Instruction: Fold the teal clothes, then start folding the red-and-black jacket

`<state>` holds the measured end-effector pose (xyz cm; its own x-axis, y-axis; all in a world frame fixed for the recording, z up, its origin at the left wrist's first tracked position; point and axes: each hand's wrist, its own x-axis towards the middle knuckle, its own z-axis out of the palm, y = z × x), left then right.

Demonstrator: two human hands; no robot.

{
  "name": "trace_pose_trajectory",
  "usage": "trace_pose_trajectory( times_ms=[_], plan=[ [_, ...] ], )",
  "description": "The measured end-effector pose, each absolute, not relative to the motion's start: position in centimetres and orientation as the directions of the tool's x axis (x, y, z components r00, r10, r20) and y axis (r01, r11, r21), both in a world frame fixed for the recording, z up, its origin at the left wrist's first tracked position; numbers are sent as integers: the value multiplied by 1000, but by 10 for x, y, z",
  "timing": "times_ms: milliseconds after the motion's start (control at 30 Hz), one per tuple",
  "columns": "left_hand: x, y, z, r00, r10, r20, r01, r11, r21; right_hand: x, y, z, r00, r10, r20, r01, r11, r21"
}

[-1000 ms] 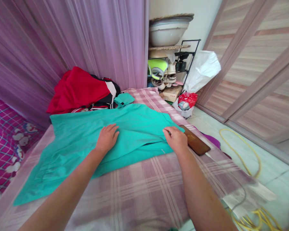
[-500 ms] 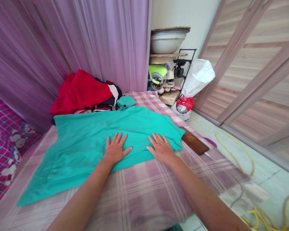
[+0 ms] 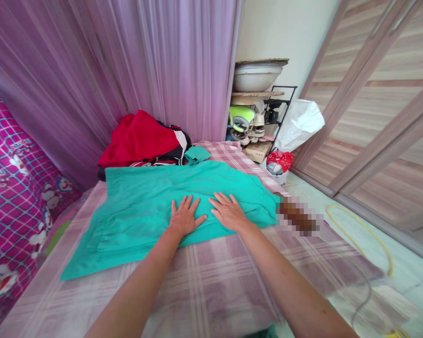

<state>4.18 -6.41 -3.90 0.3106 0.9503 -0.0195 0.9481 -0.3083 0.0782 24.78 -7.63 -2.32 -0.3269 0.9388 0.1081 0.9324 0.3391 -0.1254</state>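
A teal cloth garment [image 3: 137,206] lies spread out on the plaid cloth-covered surface [image 3: 204,286], with faint wrinkles across it and a gathered band toward its left end. My left hand [image 3: 186,218] rests flat on its near middle part, fingers spread. Just to the right, my right hand [image 3: 229,212] presses palm down on the same garment, fingers outstretched and angled left. A small gap separates the two hands. Neither one grips the fabric. Beyond the garment is a small bunched teal piece [image 3: 196,154].
A red and dark clothing pile [image 3: 141,138] sits at the back against the purple curtain [image 3: 183,61]. A blurred-out brown object [image 3: 299,216] lies by the right edge. Past that edge stand a shoe rack [image 3: 284,112] and a wardrobe [image 3: 380,122]; a yellow cable [image 3: 370,232] is on the floor.
My right hand has slid left over the garment, closer to my left hand. The camera view has turned a little to the left.
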Motion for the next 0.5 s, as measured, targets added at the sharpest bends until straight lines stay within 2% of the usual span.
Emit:
trace_pose_trajectory(
  times_ms=[100, 367, 500],
  plan=[
    [40, -62, -38, 319, 947, -34, 942, -313, 119, 256, -73, -40, -264, 964, 28, 956, 265, -126],
    [56, -39, -32, 338, 940, -42, 933, -329, 143, 264, -73, -49, -242, 968, 64, 962, 248, -113],
    [39, -22, -31, 270, 961, -64, 960, -263, 95, 261, -74, -47, -236, 970, 62, 962, 242, -122]
  ],
)
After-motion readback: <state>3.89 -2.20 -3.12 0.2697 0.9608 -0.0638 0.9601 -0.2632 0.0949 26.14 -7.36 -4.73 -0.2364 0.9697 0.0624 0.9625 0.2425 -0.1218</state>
